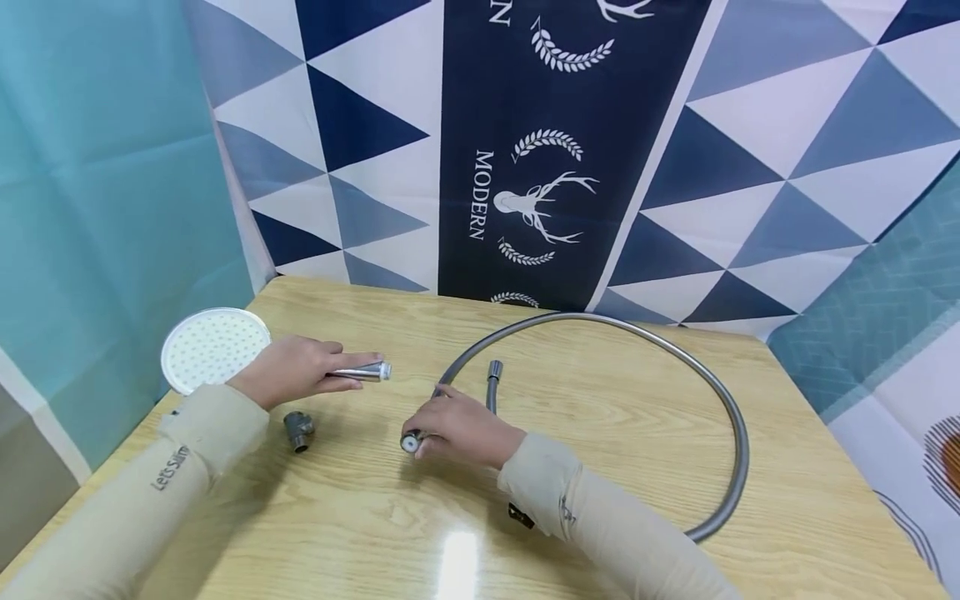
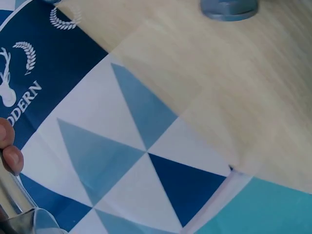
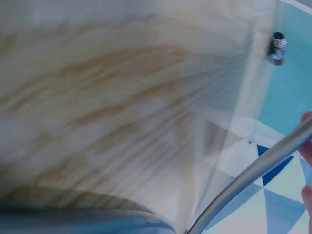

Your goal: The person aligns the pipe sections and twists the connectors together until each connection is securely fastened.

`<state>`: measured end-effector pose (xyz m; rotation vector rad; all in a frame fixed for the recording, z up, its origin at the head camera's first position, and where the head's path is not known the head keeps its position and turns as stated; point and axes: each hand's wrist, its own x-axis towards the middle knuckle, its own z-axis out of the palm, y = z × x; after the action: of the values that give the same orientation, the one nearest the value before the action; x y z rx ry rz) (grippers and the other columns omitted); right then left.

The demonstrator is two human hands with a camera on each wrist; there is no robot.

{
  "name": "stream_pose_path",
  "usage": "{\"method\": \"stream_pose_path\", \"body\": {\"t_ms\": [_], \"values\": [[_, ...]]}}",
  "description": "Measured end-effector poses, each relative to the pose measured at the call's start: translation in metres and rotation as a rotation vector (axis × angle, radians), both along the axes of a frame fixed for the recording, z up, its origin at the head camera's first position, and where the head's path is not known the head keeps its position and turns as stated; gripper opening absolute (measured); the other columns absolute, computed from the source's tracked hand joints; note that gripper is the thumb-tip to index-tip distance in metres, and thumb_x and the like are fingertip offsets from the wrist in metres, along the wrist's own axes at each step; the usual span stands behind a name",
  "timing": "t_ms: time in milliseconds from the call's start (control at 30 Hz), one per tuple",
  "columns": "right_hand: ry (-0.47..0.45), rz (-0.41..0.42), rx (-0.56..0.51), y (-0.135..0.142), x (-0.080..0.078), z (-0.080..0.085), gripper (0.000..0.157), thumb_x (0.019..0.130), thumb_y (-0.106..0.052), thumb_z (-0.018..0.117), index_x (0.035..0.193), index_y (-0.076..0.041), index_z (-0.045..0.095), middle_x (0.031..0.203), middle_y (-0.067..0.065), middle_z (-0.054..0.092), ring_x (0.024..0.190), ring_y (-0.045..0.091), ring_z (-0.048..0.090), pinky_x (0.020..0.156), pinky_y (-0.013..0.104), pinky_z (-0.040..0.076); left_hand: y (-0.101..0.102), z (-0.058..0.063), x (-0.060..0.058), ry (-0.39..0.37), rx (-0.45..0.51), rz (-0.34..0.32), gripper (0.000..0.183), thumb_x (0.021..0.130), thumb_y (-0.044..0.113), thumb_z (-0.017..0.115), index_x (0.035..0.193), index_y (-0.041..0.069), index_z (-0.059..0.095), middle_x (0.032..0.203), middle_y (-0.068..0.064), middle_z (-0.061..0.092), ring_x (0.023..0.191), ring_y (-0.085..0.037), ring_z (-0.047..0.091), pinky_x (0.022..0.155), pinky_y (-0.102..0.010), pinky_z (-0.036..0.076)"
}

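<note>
My left hand (image 1: 296,367) grips a chrome shower head (image 1: 215,346) by its handle, and its round white face with many small nozzles shows beyond the wrist. The handle's threaded end (image 1: 384,372) points right, toward my right hand (image 1: 465,429). In the left wrist view only fingertips (image 2: 12,158) and part of the shiny handle (image 2: 14,192) appear. My right hand holds one end of a grey metal shower hose (image 1: 738,433), with the round opening of its connector (image 1: 410,442) turned toward me. The hose also crosses the right wrist view beside the fingers.
A dark metal tee-shaped fitting (image 1: 299,429) lies on the wooden table (image 1: 600,400) below my left hand. The hose's other end (image 1: 494,372) lies behind my right hand. A small dark piece (image 1: 520,515) is partly hidden by the right sleeve. Patterned cloth hangs behind.
</note>
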<state>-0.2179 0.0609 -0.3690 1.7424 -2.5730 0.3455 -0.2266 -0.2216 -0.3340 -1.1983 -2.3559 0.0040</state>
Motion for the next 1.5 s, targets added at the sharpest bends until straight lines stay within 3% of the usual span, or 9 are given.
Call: {"method": "stream_pose_path", "body": {"t_ms": [167,300,433,600,833,1000,1167,1300,1500], "values": [[-0.191,-0.045,-0.149,0.002,0.003,0.01,0.028,0.088,-0.021,0.065,0.112,-0.007,0.067,0.104,0.002,0.068,0.096,0.011,0.061,0.095,0.033,0.044,0.002,0.003,0.001,0.078,-0.001,-0.044,0.055,0.1,0.054,0.02,0.127,0.025,0.058,0.06,0.001,0.045,0.041,-0.008,0.027,0.038,-0.022,0.03],[-0.368,-0.096,-0.244,0.004,0.006,0.017,0.024,0.093,-0.016,0.06,0.113,-0.003,0.065,0.1,0.005,0.065,0.087,0.009,0.056,0.079,0.024,0.047,0.004,0.006,0.003,0.133,-0.011,-0.081,0.05,0.101,0.053,0.022,0.128,0.027,0.055,0.058,0.002,0.041,0.042,-0.007,0.022,0.037,-0.02,0.025],[-0.498,-0.077,-0.389,0.005,0.01,0.018,0.039,0.096,-0.034,0.049,0.11,0.001,0.06,0.092,0.007,0.061,0.078,0.005,0.05,0.072,0.023,0.046,0.007,0.01,0.005,0.164,-0.016,-0.114,0.049,0.102,0.051,0.021,0.126,0.026,0.056,0.059,0.002,0.041,0.043,-0.007,0.022,0.037,-0.019,0.025],[-0.516,-0.025,-0.519,0.002,0.015,0.016,0.069,0.088,-0.06,0.032,0.106,0.002,0.056,0.076,0.002,0.049,0.066,0.002,0.041,0.061,0.023,0.041,0.011,0.015,0.009,0.144,-0.024,-0.139,0.051,0.102,0.051,0.021,0.121,0.026,0.061,0.059,0.003,0.041,0.044,-0.006,0.023,0.039,-0.017,0.025],[-0.446,-0.102,-0.529,-0.001,0.018,0.019,0.069,0.091,-0.052,0.022,0.119,0.004,0.051,0.081,0.005,0.047,0.072,0.012,0.045,0.072,0.028,0.043,0.016,0.025,0.009,0.117,-0.025,-0.162,0.054,0.101,0.05,0.021,0.119,0.023,0.065,0.059,0.003,0.042,0.043,-0.005,0.026,0.039,-0.017,0.025],[-0.572,-0.159,-0.671,0.001,0.02,0.016,0.071,0.09,-0.051,0.035,0.121,0.009,0.054,0.091,0.018,0.055,0.081,0.013,0.05,0.074,0.026,0.045,0.015,0.031,0.009,0.121,-0.035,-0.157,0.054,0.102,0.05,0.02,0.12,0.024,0.064,0.059,0.003,0.042,0.043,-0.005,0.025,0.039,-0.017,0.024],[-0.699,-0.25,-0.888,0.002,0.022,0.015,0.072,0.083,-0.051,0.052,0.113,0.014,0.059,0.089,0.015,0.06,0.073,0.007,0.047,0.064,0.021,0.041,0.014,0.038,0.009,0.153,-0.015,-0.17,0.051,0.102,0.05,0.02,0.12,0.024,0.061,0.058,0.002,0.045,0.042,-0.005,0.026,0.038,-0.017,0.023],[-0.708,-0.335,-0.9,0.002,0.023,0.018,0.064,0.087,-0.046,0.054,0.115,0.012,0.062,0.097,0.019,0.064,0.077,0.008,0.049,0.069,0.023,0.044,0.015,0.043,0.008,0.174,-0.001,-0.189,0.049,0.103,0.049,0.021,0.12,0.024,0.06,0.059,0.002,0.048,0.042,-0.006,0.028,0.038,-0.017,0.024],[-0.675,-0.407,-0.84,0.0,0.022,0.017,0.039,0.097,-0.023,0.055,0.118,0.009,0.062,0.105,0.021,0.066,0.08,0.01,0.051,0.071,0.024,0.046,0.022,0.045,0.008,0.188,-0.014,-0.219,0.049,0.103,0.048,0.022,0.12,0.024,0.062,0.06,0.002,0.046,0.042,-0.005,0.025,0.038,-0.017,0.024]]}}
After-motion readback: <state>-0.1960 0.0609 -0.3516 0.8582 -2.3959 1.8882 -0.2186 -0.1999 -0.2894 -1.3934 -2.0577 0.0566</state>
